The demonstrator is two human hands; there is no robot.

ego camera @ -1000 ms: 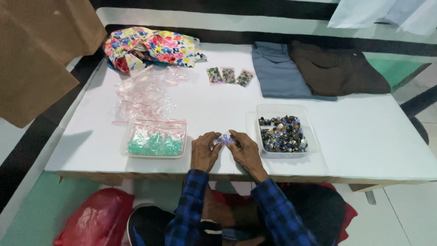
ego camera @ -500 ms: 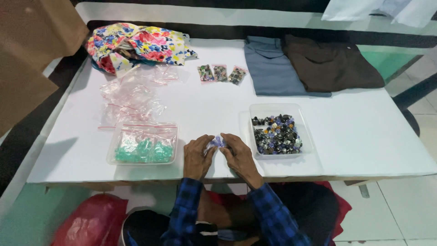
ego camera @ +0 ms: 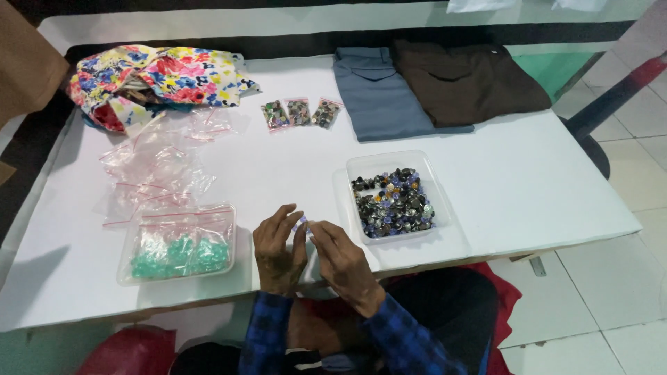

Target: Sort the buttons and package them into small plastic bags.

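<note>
My left hand (ego camera: pixel 278 248) and my right hand (ego camera: pixel 342 258) meet near the front edge of the white table (ego camera: pixel 528 187). Together they pinch a small clear bag (ego camera: pixel 301 224) with bluish bits in it. Just right of my hands stands a clear plastic tray (ego camera: pixel 361 168) of dark and blue buttons (ego camera: pixel 393 202). Left of my hands a second clear tray (ego camera: pixel 125 260) holds green pieces (ego camera: pixel 172 253), with an empty zip bag lying over it.
Several empty red-strip zip bags (ego camera: pixel 154 167) lie at the left. Three filled small bags (ego camera: pixel 299 113) sit at the middle back. Flowered cloth (ego camera: pixel 160 73), grey trousers (ego camera: pixel 381 94) and brown trousers (ego camera: pixel 465 80) lie along the far edge. A red bag (ego camera: pixel 125 351) is under the table.
My hands stay together on the small bag. The view has shifted, so the table and trays sit a little differently in the picture.
</note>
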